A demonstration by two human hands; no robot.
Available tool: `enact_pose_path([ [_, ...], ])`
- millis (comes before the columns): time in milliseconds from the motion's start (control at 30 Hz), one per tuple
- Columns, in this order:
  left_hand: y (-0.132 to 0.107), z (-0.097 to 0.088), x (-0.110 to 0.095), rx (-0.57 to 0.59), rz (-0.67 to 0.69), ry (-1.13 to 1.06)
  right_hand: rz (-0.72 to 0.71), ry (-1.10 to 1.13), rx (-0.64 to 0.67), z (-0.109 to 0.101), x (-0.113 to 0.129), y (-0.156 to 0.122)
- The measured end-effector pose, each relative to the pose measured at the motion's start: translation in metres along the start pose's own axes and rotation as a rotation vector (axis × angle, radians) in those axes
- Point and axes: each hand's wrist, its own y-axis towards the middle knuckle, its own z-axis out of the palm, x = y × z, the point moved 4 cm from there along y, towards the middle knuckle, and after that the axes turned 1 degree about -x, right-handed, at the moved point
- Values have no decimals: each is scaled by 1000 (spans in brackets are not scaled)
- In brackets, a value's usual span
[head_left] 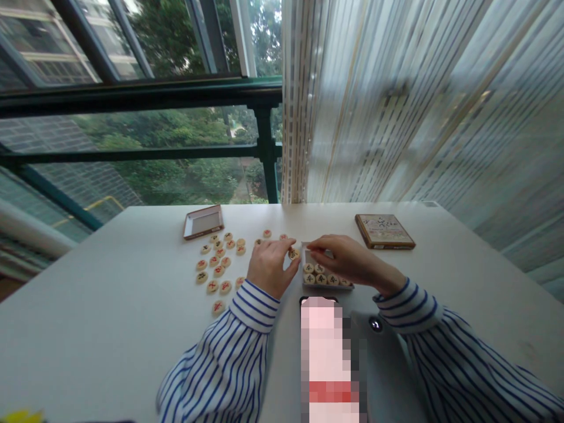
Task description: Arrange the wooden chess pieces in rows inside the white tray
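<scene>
My left hand [271, 267] pinches a round wooden Chinese chess piece [294, 254] with black writing between thumb and fingers, just left of a shallow box [328, 287]. Over that box reaches my right hand [348, 258], its fingers stretched out to the left and the thumb apart, with nothing visible in them. Inside the box, black-marked pieces [321, 279] lie in rows along the near side; the right hand hides part of the far side. Several loose pieces with red or black characters [219, 271] are scattered on the white table left of my left hand.
An open box lid or tray [204, 222] lies at the back left. At the back right is a flat printed box [385, 230]. A phone-like object [326, 346], blurred out, and a grey device [388, 364] lie close in front. A window and curtain border the table [110, 329].
</scene>
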Motion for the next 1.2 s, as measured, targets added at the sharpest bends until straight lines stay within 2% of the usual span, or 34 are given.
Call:
enact_pose_path([
  [433,10,22,-12,37,8,-45,47,65,-42,1,-17,-4],
  [600,6,32,-13,59,5,-71,77,69,-35,2,-24,-7],
  [800,-6,42,-10,6,27,-122,96,95,-19,4,-28,-9],
  [1100,-16,40,-14,-103,67,-182,161,370,22,14,-30,-10],
  [1200,-17,40,-16,-97,58,-216,180,508,48,18,-29,-10],
])
